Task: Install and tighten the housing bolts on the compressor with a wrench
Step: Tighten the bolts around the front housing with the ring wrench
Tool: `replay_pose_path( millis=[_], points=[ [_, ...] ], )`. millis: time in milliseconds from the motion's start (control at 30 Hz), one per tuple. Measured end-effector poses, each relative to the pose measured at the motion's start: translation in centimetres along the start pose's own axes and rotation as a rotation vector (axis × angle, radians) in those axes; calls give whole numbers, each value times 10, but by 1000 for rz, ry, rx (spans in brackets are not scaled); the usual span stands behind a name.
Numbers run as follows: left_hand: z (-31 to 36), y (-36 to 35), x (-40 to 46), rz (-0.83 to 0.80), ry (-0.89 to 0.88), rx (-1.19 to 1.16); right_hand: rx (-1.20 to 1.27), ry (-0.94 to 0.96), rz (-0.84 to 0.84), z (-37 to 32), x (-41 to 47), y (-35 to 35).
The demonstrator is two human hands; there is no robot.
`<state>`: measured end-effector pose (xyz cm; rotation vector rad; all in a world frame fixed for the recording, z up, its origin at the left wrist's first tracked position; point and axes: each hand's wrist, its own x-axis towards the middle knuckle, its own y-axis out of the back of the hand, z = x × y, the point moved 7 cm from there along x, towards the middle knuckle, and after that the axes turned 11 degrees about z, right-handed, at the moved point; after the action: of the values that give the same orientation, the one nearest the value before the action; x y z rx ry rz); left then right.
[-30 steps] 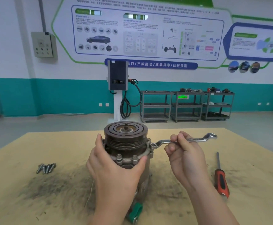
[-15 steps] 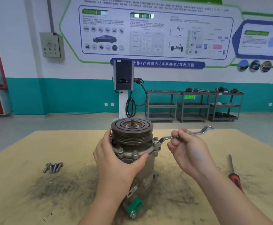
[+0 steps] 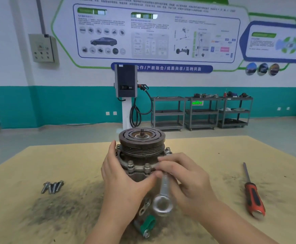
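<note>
Compressor (image 3: 140, 155): stood upright near the middle of a tan, grit-stained table (image 3: 38, 164), its grooved pulley uppermost and a green-capped fitting (image 3: 148, 224) seen at its base. Housing bolts (image 3: 138, 167) are seated along the near edge of the flange, with another at the right side behind the hand. Left hand (image 3: 124, 176): wrapped around the left and front of the body just below the flange, fingers on the far side, thumb pressed across the front. Right hand (image 3: 184, 178): fingers curled and pinching the upper part of the wrench (image 3: 163, 196) against the flange at the front right; the upper end of the tool is hidden under the fingers, so its seating on a bolt cannot be told. The free ring end is seen hanging low in front of the body. Spare bolts (image 3: 53, 187): a small cluster lying on the table well to the left. Screwdriver (image 3: 253, 192): red-and-black handle, laid flat well to the right, tip pointing away. Wheeled shelving carts (image 3: 201, 111) and a charging post (image 3: 126, 81) are noted against the far wall.
</note>
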<state>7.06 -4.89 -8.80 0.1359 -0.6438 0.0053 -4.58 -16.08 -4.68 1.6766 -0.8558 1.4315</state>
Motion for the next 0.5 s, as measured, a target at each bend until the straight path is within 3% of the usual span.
replay_pose_path(
  millis=[133,267,500],
  points=[
    [-7,-4,13,-8,110,-85,-35,-69,16,-5,4,-17],
    [-4,-4,5,-73,59,-26,43,-148,141,-1,10,2],
    [-5,6,3,10,49,118,433,-744,542,50,8,37]
  ],
)
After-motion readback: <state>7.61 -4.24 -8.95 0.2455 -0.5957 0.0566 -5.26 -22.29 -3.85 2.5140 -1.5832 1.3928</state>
